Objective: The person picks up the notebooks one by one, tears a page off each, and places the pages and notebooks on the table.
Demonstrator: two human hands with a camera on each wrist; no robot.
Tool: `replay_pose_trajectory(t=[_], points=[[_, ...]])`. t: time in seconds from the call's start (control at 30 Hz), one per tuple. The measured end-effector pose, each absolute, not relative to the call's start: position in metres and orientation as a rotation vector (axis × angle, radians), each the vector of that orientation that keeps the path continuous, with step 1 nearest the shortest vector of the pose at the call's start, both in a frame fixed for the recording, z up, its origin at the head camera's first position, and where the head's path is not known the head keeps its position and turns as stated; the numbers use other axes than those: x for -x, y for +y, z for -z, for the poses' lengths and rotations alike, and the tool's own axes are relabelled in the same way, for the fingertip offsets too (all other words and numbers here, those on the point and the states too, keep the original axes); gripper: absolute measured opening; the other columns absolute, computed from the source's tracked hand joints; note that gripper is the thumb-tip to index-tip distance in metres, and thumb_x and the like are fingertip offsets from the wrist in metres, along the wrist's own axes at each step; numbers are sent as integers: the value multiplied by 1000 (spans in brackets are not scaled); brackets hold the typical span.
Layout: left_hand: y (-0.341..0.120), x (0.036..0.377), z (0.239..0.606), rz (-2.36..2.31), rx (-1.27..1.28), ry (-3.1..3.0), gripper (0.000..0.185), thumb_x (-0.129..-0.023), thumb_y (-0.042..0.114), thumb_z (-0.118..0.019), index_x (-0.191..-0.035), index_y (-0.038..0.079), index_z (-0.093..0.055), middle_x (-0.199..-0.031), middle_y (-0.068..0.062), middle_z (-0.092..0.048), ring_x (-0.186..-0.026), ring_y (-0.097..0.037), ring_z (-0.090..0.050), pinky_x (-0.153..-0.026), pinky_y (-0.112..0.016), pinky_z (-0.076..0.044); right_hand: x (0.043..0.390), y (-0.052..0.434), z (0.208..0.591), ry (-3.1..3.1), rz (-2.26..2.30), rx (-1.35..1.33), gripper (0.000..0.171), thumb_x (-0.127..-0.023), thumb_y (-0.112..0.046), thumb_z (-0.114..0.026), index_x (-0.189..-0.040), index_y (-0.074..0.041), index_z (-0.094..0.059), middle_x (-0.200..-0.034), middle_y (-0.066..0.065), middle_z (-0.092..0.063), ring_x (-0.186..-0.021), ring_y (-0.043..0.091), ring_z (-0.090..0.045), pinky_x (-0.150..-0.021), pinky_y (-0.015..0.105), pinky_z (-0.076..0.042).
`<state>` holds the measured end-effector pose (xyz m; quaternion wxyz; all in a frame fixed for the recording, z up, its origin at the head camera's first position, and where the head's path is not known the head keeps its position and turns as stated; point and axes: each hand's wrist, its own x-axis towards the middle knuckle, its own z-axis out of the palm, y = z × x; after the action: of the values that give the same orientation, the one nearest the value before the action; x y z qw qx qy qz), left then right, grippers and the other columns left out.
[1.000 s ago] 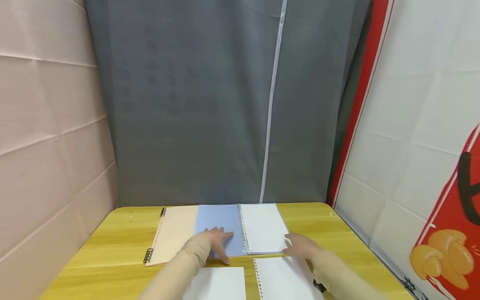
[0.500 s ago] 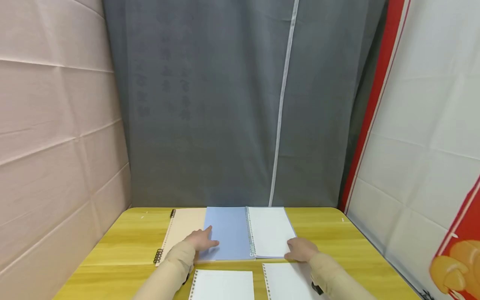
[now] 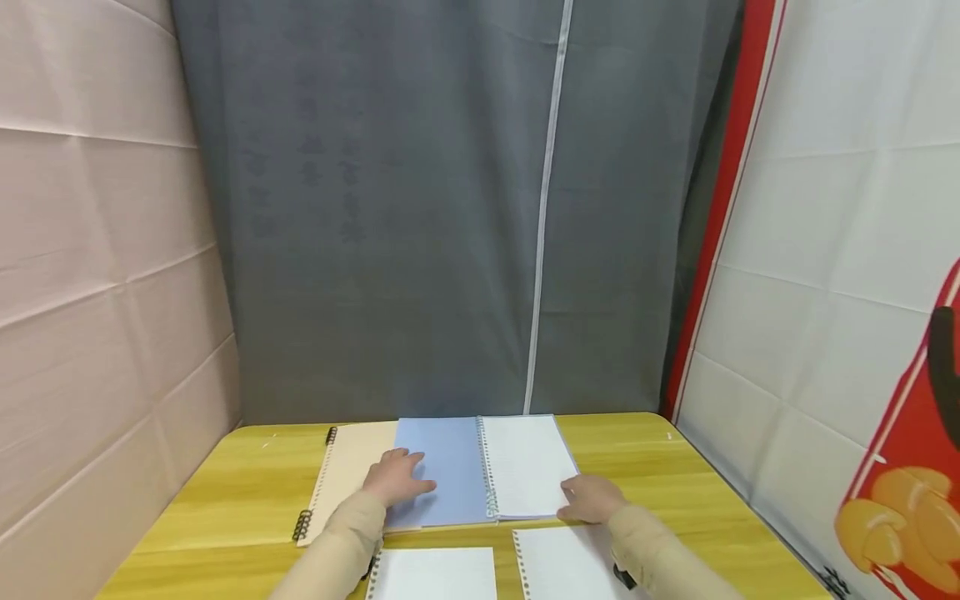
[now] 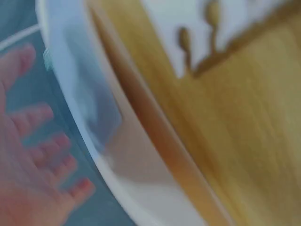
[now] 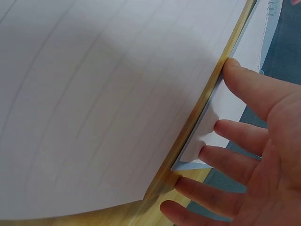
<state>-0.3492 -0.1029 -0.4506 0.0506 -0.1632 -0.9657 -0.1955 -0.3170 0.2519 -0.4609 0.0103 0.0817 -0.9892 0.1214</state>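
A spiral notebook lies open, its blue cover (image 3: pixel 444 471) on the left and a white page (image 3: pixel 527 467) on the right of the coil. Partly under that cover is a beige notebook (image 3: pixel 356 458) with a dark coil. My left hand (image 3: pixel 393 477) is over the boundary between the blue cover and the beige notebook, its fingers spread in the left wrist view; whether it touches them I cannot tell. At the lower right corner of the white page, my right hand (image 3: pixel 591 498) has its fingers extended, with the thumb at the notebook's near edge in the right wrist view.
Two sheets with punched edges lie nearer on the wooden table (image 3: pixel 202 517): a left sheet (image 3: pixel 435 575) and a right sheet (image 3: pixel 566 567). A grey curtain (image 3: pixel 390 250) hangs behind. Pale fabric walls stand on both sides.
My left hand has moved leftward from the middle of the blue cover to its left side. My right hand stays at the white page's lower right corner. The head view has shifted slightly.
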Motion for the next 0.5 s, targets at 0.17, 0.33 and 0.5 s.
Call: replay_pose_trajectory(t=[0.17, 0.33, 0.5], points=[[-80, 344, 440, 206, 990, -2938, 80, -65, 48, -85, -133, 14, -60, -141, -15, -50, -133, -37, -40, -104, -61, -33, 318, 251, 461, -3063, -344, -278, 49, -75, -33, -82, -113, -4, -70, -114, 11, -68, -111, 36, -59, -95, 50, -45], [-75, 336, 426, -254, 1032, -2962, 84, -55, 42, -91, -132, 26, -61, -135, 0, -57, -131, -25, -45, -107, -55, -34, 317, 245, 456, -3050, -374, -351, 48, -75, -31, -82, -112, -2, -70, -112, 12, -68, -110, 37, -60, -95, 51, -45], [-73, 331, 425, -484, 1226, -2726, 84, -54, 35, -92, -132, 27, -61, -123, 6, -62, -118, -17, -55, -101, -46, -43, 316, 247, 451, -3081, -372, -301, 48, -75, -30, -83, -113, -3, -70, -113, 12, -68, -111, 37, -59, -96, 51, -45]])
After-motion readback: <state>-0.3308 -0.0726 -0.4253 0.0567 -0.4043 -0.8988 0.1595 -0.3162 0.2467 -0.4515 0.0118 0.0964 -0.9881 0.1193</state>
